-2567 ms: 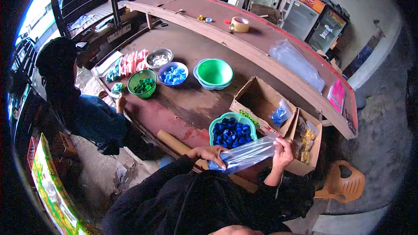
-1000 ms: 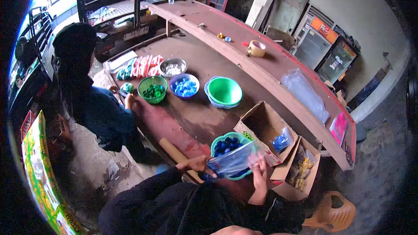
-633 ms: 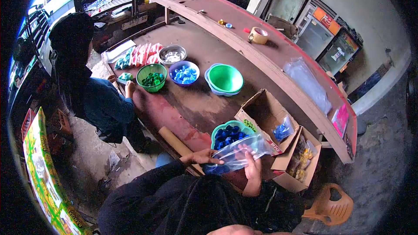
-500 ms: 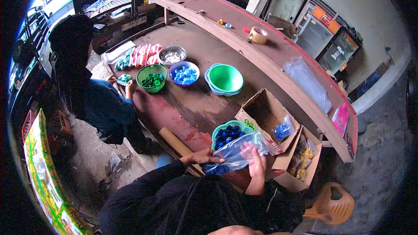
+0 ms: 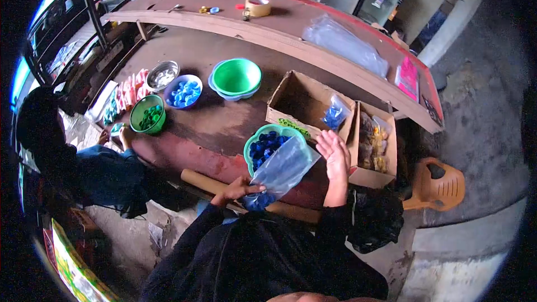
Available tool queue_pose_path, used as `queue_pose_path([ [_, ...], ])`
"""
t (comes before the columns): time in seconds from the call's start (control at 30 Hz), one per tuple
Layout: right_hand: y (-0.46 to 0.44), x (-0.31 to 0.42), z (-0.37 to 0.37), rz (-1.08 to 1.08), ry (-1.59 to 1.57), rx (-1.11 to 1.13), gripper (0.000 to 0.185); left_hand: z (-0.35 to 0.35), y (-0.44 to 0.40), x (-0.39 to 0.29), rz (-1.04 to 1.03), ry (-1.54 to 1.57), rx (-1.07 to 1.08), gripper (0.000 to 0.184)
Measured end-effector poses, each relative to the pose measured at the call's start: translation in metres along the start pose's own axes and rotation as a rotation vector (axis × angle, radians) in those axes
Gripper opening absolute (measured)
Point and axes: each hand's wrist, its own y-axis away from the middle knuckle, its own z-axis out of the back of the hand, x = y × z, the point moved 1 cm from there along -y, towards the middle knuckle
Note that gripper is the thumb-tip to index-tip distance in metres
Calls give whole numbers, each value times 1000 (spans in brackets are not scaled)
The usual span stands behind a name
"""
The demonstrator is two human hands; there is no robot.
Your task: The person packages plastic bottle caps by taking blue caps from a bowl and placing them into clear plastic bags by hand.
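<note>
A clear plastic bag (image 5: pixel 286 163) with dark blue caps at its bottom is held by my left hand (image 5: pixel 240 189), whose fingers pinch its lower left part. The bag's upper end slants over the edge of a mint green basket (image 5: pixel 248 146) of dark blue caps. Just right of the bag, my right hand (image 5: pixel 334 156) is raised with fingers spread and nothing in it. An open cardboard box (image 5: pixel 288 118) behind the basket holds a bag of blue caps (image 5: pixel 334 113).
Another box (image 5: pixel 372 178) holds bags of yellow items. Farther left are green bowls (image 5: pixel 237 77), a purple bowl (image 5: pixel 183 91), a metal bowl (image 5: pixel 163 75) and a green basket (image 5: pixel 147 115). A co-worker (image 5: pixel 100 168) stands at left. A raised ledge (image 5: pixel 235 32) carries tape (image 5: pixel 258 6).
The view has swung right, shifting the table leftward in the picture. My right hand has come away from the bag, which now tilts more steeply in my left hand.
</note>
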Motion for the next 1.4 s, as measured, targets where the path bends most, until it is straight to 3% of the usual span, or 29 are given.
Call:
queue_pose_path([
  [0.13, 1, 10, 13, 21, 58, 46, 48, -1, 5, -10, 22, -38, -13, 36],
  [0.2, 2, 2, 13, -42, 384, 179, 50, 5, -4, -14, 10, -137, 46, 36],
  [0.27, -4, -15, 12, -120, 427, 270, 56, 4, -6, -14, -4, -235, 105, 35],
  [0.33, -5, -33, 20, -136, 526, 327, 61, -2, -7, -19, -28, 73, 82, 34],
  [0.4, -11, -44, 21, -110, 465, 393, 51, -16, -11, -47, -324, 224, 217, 34],
  [0.43, -13, -40, 17, -133, 457, 346, 47, -7, -17, -40, 175, -582, 10, 36],
  [0.47, -14, -34, 11, -160, 448, 304, 44, -3, -18, -37, 165, -582, -17, 36],
  [0.53, -16, -35, 9, 2, 411, 298, 39, -2, -13, -28, -238, -413, 93, 37],
  [0.6, -13, -27, -6, 11, 164, 146, 41, 0, -11, -27, -132, -431, 83, 37],
  [0.7, -11, -37, 8, -34, 92, 169, 50, -9, -17, -28, 294, -292, -118, 36],
  [0.8, -5, -61, 32, -212, 20, 200, 59, -14, -22, -37, 116, -235, -95, 34],
  [0.97, 30, -70, 19, -322, -76, 416, 61, -23, -37, -33, 102, -221, -74, 32],
  [1.2, 29, -66, 8, -445, -136, 301, 49, -32, -32, -31, 422, -72, -101, 42],
  [1.23, 30, -64, 3, -427, -154, 304, 50, -33, -32, -33, 259, -130, -85, 48],
  [1.4, 21, -65, -8, -435, -224, 330, 52, -26, -28, -31, 324, 13, -56, 55],
])
